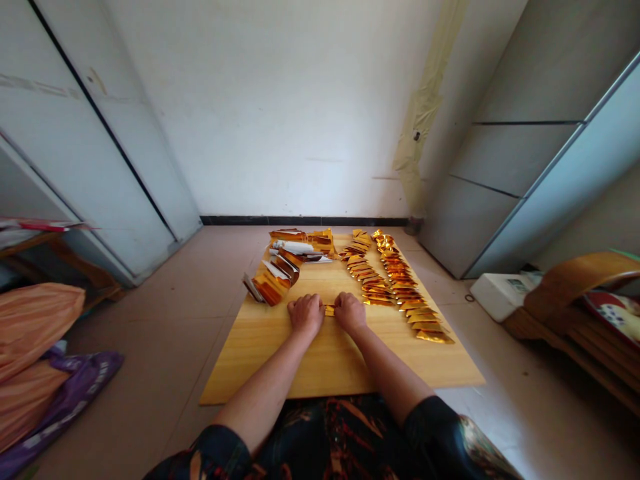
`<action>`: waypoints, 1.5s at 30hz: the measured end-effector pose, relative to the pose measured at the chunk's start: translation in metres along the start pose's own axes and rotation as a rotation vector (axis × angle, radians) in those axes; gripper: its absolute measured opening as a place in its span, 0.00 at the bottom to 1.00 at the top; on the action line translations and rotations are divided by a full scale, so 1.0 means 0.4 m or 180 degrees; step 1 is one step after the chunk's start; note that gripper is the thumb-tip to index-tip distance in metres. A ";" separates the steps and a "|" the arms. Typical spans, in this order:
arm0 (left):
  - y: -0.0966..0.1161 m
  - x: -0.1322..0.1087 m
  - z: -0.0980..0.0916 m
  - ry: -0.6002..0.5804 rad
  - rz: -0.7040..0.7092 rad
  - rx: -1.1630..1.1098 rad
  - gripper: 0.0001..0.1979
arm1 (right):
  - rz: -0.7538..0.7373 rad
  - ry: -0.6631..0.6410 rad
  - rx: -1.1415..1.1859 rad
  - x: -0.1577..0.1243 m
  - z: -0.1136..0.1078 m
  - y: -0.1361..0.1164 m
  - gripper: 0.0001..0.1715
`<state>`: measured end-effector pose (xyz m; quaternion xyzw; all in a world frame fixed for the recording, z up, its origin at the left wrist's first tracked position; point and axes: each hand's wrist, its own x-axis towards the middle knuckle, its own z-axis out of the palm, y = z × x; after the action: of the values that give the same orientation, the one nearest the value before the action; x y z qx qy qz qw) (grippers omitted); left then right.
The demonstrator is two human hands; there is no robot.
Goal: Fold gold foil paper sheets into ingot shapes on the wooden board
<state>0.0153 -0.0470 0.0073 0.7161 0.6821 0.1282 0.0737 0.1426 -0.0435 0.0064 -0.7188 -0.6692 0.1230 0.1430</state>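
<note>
Both my hands rest on the wooden board, one at each end of a small strip of gold foil paper (330,311). My left hand (307,313) has its fingers curled down over the strip's left end. Over the right end, the fingers of my right hand (350,311) are bent the same way. Only the strip's middle shows; the ends are hidden under my fingers. Beyond my left hand lie fanned stacks of gold foil sheets (273,283). To the right, folded gold foil pieces (370,283) stand in overlapping rows.
The wooden board (295,367) is in front of my lap on a tiled floor. A white wall (300,133) stands behind it. Orange and purple bags (40,373) are at left. A grey refrigerator (500,147), a white box (500,297) and a wooden seat (565,300) are at right.
</note>
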 end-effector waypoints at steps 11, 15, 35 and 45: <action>-0.007 -0.010 0.016 0.0226 0.0090 0.0069 0.05 | 0.0132 -0.0067 -0.0151 -0.004 -0.021 -0.029 0.17; -0.011 -0.013 0.018 0.0230 0.0130 0.0012 0.05 | 0.0115 -0.0092 -0.0102 -0.001 -0.018 -0.020 0.11; -0.019 -0.020 0.013 0.0176 0.0481 -0.0298 0.02 | -0.1438 0.0434 0.0008 -0.034 -0.003 0.065 0.07; -0.027 -0.029 0.010 0.0182 0.0546 -0.0352 0.06 | -0.1430 0.0466 0.0089 -0.040 0.001 0.074 0.07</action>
<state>0.0057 -0.0575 -0.0004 0.7628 0.6120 0.1919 0.0823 0.1687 -0.0611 -0.0052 -0.5567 -0.7985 0.0449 0.2248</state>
